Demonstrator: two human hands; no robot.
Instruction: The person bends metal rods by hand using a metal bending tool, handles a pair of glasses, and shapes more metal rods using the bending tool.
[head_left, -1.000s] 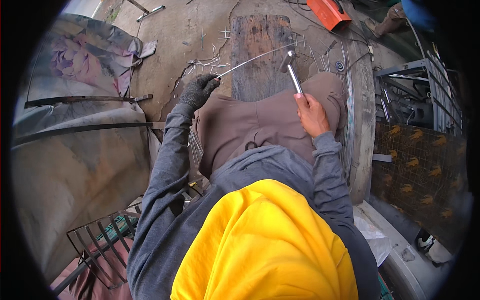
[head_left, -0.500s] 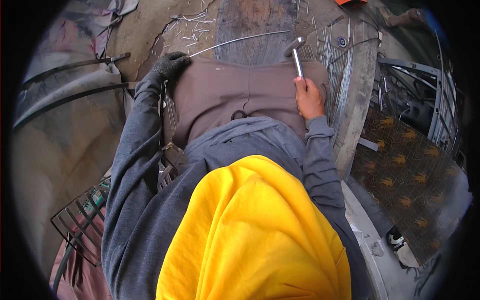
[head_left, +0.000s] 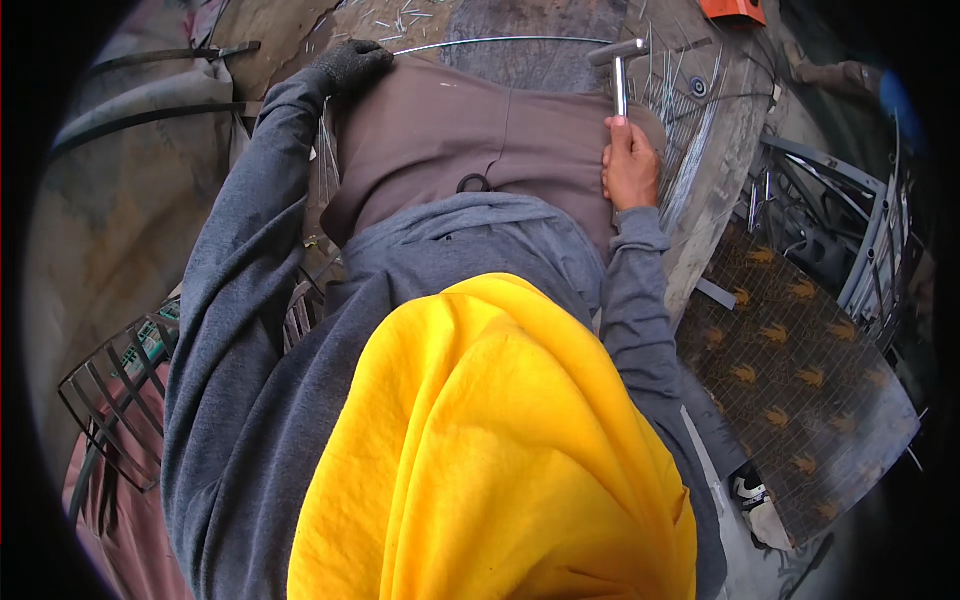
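My left hand (head_left: 355, 68), in a dark grey glove, is closed on one end of a thin metal rod (head_left: 500, 41). The rod runs to the right in a slight curve, over a dark worn board (head_left: 540, 75) beyond my knees. My bare right hand (head_left: 631, 165) grips a hammer (head_left: 621, 88) by its shiny metal handle, above my right thigh. The hammer's head points away from me and overlaps the rod's far end in the picture; whether they touch I cannot tell.
Many thin metal rods (head_left: 690, 150) lie in a bundle right of my leg. Short cut pieces (head_left: 400, 18) are scattered at the far left. A patterned dark panel (head_left: 790, 370) and metal frames (head_left: 865, 200) stand at the right, a barred metal rack (head_left: 115, 405) at the lower left.
The hammer has moved up and right in the picture, its head now level with the rod's right end. My left hand still holds the rod. The whole view has shifted slightly.
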